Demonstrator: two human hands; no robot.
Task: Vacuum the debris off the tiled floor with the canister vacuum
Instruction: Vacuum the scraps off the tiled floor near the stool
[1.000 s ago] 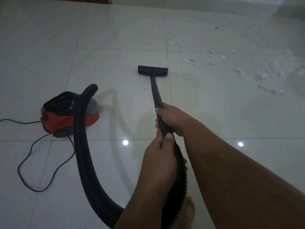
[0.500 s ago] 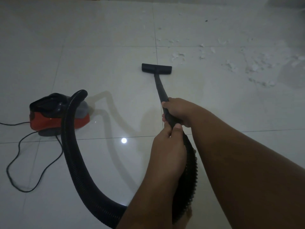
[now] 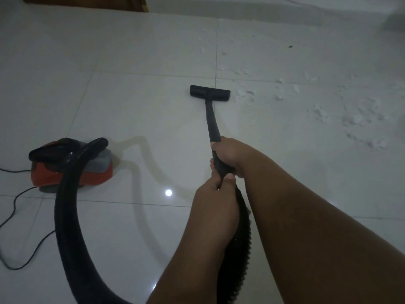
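Nozzle of wand now nearer debris

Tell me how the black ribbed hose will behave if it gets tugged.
Probably floppy yet springy: the hose sweeps in one big loop and its ribs show near the left hand. A hard tug would likely drag the small canister across the glossy tile rather than stretch it much.

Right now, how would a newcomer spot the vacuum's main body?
Start on the pale tiled floor and look left of the black wand gripped by the left hand and right hand. Follow the ribbed black hose to its far end: the canister vacuum sits there, the only red-orange thing among black parts.
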